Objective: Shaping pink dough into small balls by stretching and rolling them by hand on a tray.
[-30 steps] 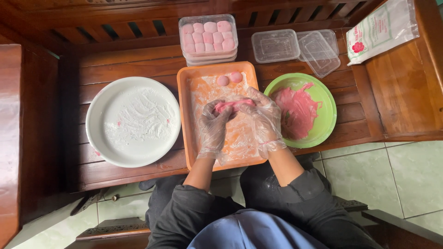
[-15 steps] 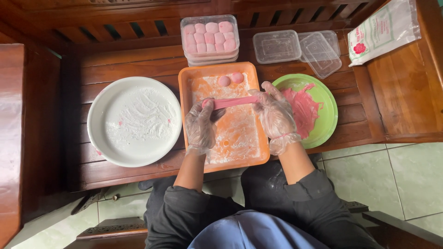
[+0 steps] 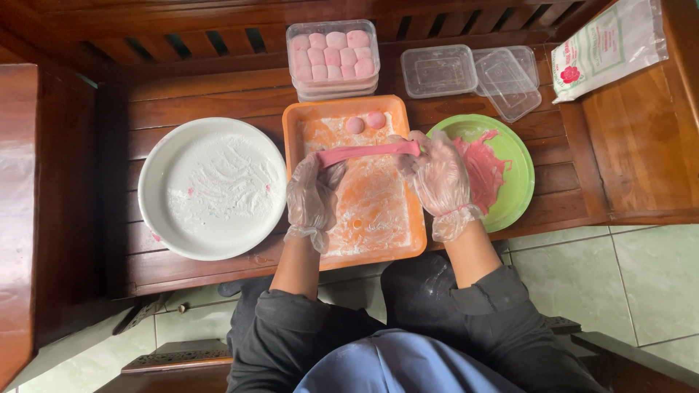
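Dark slatted wooden desk (image 3: 218, 94) carries a floured orange rectangular plastic tray (image 3: 415, 240). Above it, gloved left hand (image 3: 312, 195) and right hand (image 3: 437, 173) each pinch an end of a stretched pink dough rope (image 3: 368, 152); thin, it could tear or sag.

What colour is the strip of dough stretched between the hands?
Pink, seen in the head view: dough strip.

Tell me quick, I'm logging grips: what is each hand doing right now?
Left hand: closed on the left end of the pink dough strip.
Right hand: closed on the strip's right end, above the orange tray.
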